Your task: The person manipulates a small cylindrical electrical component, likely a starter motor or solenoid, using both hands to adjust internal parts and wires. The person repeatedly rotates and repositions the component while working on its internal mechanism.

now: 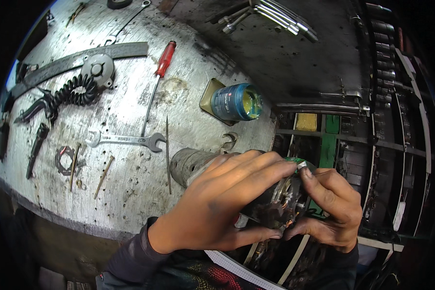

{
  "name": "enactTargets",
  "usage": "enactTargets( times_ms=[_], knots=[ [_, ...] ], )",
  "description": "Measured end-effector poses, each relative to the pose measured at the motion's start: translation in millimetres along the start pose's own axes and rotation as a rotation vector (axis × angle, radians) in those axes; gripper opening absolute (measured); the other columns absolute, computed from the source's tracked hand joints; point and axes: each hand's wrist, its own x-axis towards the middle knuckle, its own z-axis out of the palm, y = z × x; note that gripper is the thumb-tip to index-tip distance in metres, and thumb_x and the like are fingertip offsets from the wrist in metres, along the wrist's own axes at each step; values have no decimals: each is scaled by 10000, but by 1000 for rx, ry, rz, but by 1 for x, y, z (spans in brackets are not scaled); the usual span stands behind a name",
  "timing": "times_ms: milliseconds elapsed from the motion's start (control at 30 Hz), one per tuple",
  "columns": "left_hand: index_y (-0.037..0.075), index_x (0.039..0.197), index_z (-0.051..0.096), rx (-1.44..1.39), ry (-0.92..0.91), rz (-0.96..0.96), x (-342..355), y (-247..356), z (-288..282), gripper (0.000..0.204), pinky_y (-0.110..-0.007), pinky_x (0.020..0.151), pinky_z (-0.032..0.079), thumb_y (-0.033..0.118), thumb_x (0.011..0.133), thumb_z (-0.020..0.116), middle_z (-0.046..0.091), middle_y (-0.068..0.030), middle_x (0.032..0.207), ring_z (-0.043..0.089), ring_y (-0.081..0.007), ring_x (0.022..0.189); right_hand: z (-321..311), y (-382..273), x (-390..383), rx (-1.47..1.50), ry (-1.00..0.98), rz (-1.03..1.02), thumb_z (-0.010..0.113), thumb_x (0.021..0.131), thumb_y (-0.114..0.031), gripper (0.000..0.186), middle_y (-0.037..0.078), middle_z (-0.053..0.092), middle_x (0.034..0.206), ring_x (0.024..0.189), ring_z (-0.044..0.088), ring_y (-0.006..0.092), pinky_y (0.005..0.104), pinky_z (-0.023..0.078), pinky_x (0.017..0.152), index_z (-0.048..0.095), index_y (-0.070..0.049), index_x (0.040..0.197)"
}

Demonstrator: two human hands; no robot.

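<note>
Both hands grip the dark cylindrical metal motor: left hand wraps its body, right hand pinches its end parts; next, I think, careful fingertip work there.

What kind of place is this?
Probably a repair workshop: a worn bench strewn with a spanner and screwdriver, socket racks, and both hands on a dirty motor part.

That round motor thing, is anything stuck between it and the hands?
Nothing visible. The left hand wraps over the top of the dark cylindrical motor part, and the right hand grips its end directly with fingertips. The wrench, screwdriver and blue jar all lie apart on the workbench.
</note>
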Motion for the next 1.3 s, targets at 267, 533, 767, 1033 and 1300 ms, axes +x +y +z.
enactTargets(
  times_ms=[267, 533, 767, 1033, 1300],
  knots=[
    [26, 1534, 548, 367, 0, 45, -13, -5, -3, 968, -501, 1169, 463, 319, 708, 957, 648, -200, 1451, 640, -411, 1319, 8, -6, -14, -18, 55, 105, 955, 631, -421, 968, 201, 756, 1192, 979, 722, 311, 396, 552, 892, 673, 70, 1416],
    [126, 1498, 611, 13, 91, -14, -35, -55, -4, 910, -496, 1083, 530, 317, 677, 953, 698, -213, 1377, 664, -433, 1281, 29, -7, -28, 287, 286, 338, 1027, 607, -481, 1162, 283, 636, 1472, 1296, 666, 353, 448, 494, 1130, 566, 96, 1503],
    [186, 1487, 645, 27, 183, 4, -41, -71, 11, 871, -519, 1096, 510, 406, 704, 958, 704, -220, 1369, 668, -415, 1289, 27, -28, -14, 35, 162, 331, 1064, 562, -490, 1324, 276, 578, 1500, 1330, 648, 392, 487, 544, 1121, 435, 94, 1571],
    [163, 1522, 618, 1, 148, 6, -41, -70, 10, 910, -527, 1157, 459, 469, 731, 948, 691, -218, 1395, 632, -398, 1340, 28, -31, 6, -183, 92, 196, 1054, 592, -384, 1057, 261, 717, 1263, 1130, 757, 369, 449, 595, 1008, 607, 98, 1420],
    [117, 1477, 639, 39, 166, 7, -37, -61, 6, 872, -527, 1167, 472, 304, 684, 952, 702, -212, 1362, 660, -423, 1282, 26, -40, 16, -136, 35, 216, 1055, 570, -269, 1008, 252, 735, 1245, 1136, 749, 358, 429, 591, 981, 632, 62, 1422]
  ],
)
